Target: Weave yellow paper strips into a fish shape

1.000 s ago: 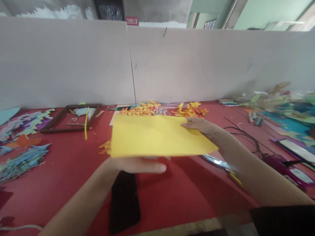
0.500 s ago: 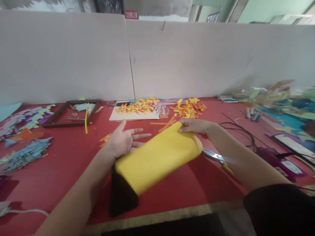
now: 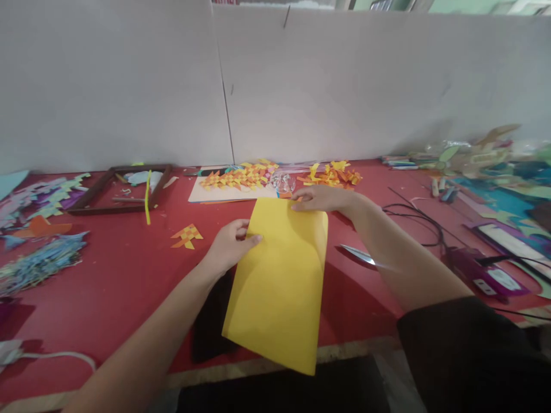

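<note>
Gripping the yellow paper are right hand and, apparently, left hand.

A pale partition, split by a thin, slightly slanting seam, stands along the back of a red table with a paler front edge. Above the partition, at right, shows a strip of green wall. Soft light leaves shadows on the table.
</note>
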